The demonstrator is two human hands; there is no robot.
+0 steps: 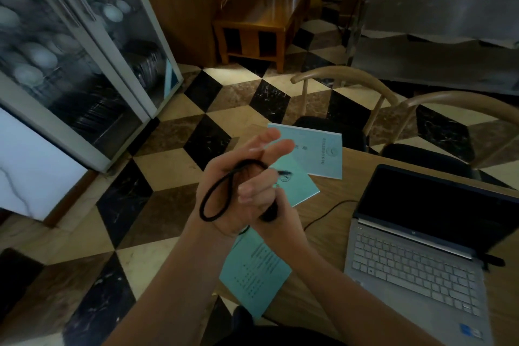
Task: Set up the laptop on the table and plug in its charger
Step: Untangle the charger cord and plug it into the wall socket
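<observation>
A silver laptop stands open with a dark screen on the wooden table, at the right. Both hands meet in front of me, left of the laptop and above the table's left corner. My left hand holds a loop of the black charger cable, with its fingers stretched out. My right hand is closed around the same cable and a dark thicker part at its lower end. A thin black length of cable runs over the table toward the laptop's left side.
Three teal booklets lie on the table under and beyond my hands. Two curved wooden chairs stand behind the table. A glass cabinet of dishes is at the left, on a checkered floor.
</observation>
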